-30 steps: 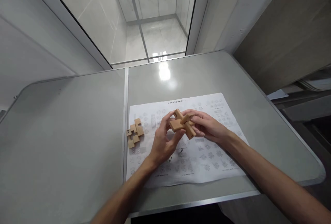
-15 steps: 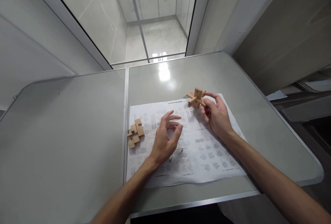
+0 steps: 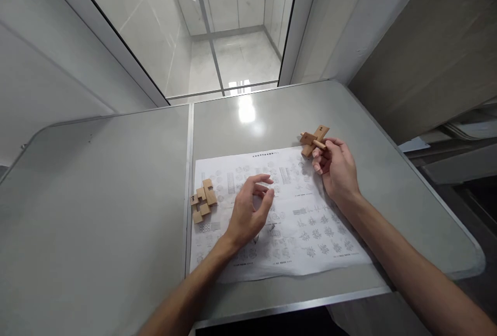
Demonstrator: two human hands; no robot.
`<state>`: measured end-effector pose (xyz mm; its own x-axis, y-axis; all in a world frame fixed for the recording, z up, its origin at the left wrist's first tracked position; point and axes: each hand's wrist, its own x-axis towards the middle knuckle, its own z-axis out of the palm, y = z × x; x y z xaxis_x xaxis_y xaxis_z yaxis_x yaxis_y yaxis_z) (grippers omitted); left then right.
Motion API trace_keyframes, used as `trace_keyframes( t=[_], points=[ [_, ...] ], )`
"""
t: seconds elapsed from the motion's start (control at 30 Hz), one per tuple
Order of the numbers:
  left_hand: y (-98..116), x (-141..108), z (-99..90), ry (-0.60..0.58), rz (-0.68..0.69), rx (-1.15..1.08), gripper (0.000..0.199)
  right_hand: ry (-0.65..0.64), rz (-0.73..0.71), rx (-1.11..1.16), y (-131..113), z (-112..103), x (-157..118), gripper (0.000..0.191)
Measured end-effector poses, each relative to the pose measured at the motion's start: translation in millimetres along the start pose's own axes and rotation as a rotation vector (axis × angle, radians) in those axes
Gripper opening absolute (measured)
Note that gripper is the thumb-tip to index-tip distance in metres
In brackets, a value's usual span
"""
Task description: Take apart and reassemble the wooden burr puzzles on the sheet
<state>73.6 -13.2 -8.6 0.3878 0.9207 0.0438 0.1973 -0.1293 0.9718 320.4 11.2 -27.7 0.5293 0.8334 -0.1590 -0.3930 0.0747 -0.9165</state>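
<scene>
My right hand point(image 3: 339, 170) has its fingertips on a wooden puzzle point(image 3: 315, 140) of crossed pieces, one marked "2", at the upper right corner of the printed sheet point(image 3: 287, 266). My left hand point(image 3: 251, 209) is above the middle of the sheet, its fingers curved and apart, holding nothing. A second wooden puzzle point(image 3: 203, 201), flatter and stepped in shape, with a "3" on one block, lies on the left edge of the sheet. Neither hand touches it.
The grey table point(image 3: 108, 212) has a metal seam point(image 3: 189, 155) running just left of the sheet. Beyond its far edge stands a glass panel point(image 3: 233, 56). Papers point(image 3: 469, 128) lie on a shelf at the right.
My right hand and the "2" puzzle have moved to the right, and the puzzle has turned. The left hand's fingers have shifted slightly. The "3" puzzle has stayed in place.
</scene>
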Motion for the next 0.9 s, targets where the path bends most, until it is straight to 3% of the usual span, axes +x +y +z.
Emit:
trace_keyframes(
  t=[0.17,0.3,0.53,0.73,0.8,0.9],
  points=[
    [0,0,-0.5,-0.017,0.015,0.029,0.02,-0.013,0.006,-0.025,-2,1,-2,0.027],
    [-1,0,-0.6,-0.017,0.034,0.043,0.018,-0.088,-0.084,-0.106,-4,5,-9,0.033],
    [-2,1,-0.4,-0.028,0.1,0.074,0.016,-0.372,-0.234,-0.426,-4,16,-34,0.026],
    [-5,0,-0.4,-0.089,0.256,0.159,0.018,-0.653,-0.426,-0.866,12,16,-46,0.014],
    [-7,0,-2.5,-0.1,0.349,0.271,0.021,-0.731,-0.464,-0.957,14,16,-46,0.015],
    [-7,-1,-11.4,-0.06,0.499,0.521,0.023,-0.747,-0.469,-0.992,14,18,-46,0.017]
  ],
)
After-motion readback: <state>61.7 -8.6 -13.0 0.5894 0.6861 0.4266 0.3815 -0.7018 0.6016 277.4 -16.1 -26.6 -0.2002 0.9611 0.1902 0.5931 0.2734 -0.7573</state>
